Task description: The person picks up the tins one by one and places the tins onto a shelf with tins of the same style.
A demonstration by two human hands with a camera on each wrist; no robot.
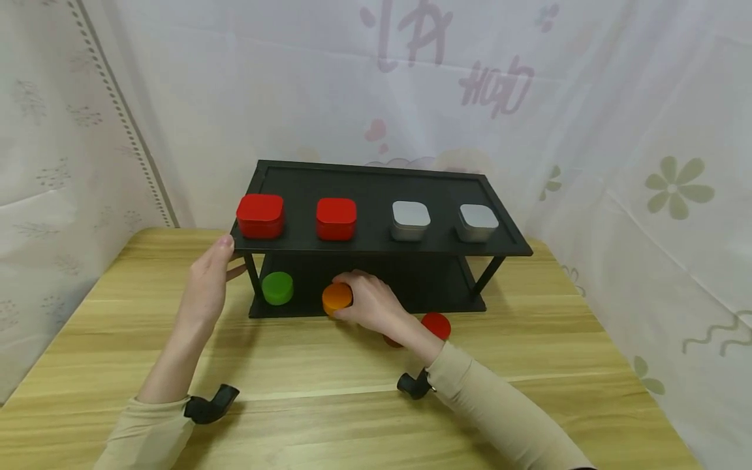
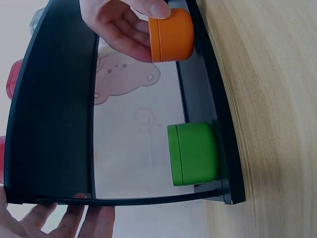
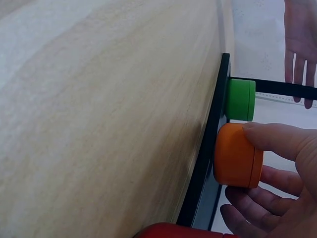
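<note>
A black two-tier rack (image 1: 376,253) stands on the table. My left hand (image 1: 205,281) holds its upper shelf at the left end, thumb at the front corner and fingers (image 2: 72,218) at the shelf's side edge. My right hand (image 1: 373,301) pinches an orange round lidded container (image 1: 337,298) between thumb and fingers, at the front edge of the lower shelf. To the left of it, a green round container (image 1: 277,288) sits on the same lower shelf, near the left post. In the right wrist view, the thumb lies across the orange container's side (image 3: 237,156).
Two red square boxes (image 1: 260,216) (image 1: 336,219) and two white-lidded ones (image 1: 410,220) (image 1: 477,223) line the upper shelf. A red round container (image 1: 436,325) is on the table beside my right forearm, with another red piece (image 1: 392,341) partly hidden. Printed cloth (image 1: 329,98) hangs behind.
</note>
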